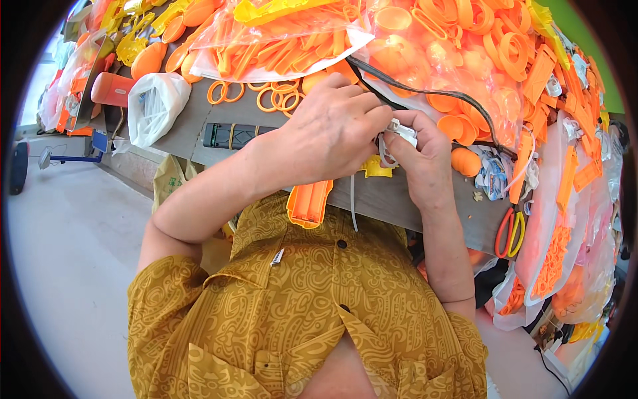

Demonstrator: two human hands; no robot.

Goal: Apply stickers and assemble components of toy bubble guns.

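A grey workbench fills the upper frame, heaped with clear bags of glossy orange and yellow plastic rings. At centre, both hands meet: the left hand and right hand pinch a small white plastic part, seemingly mid-assembly; fitting needs fine alignment.

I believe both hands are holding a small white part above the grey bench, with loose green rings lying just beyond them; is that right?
Not quite: the loose rings are orange, not green. The head view shows both the left hand and right hand holding the small white part above the grey bench.
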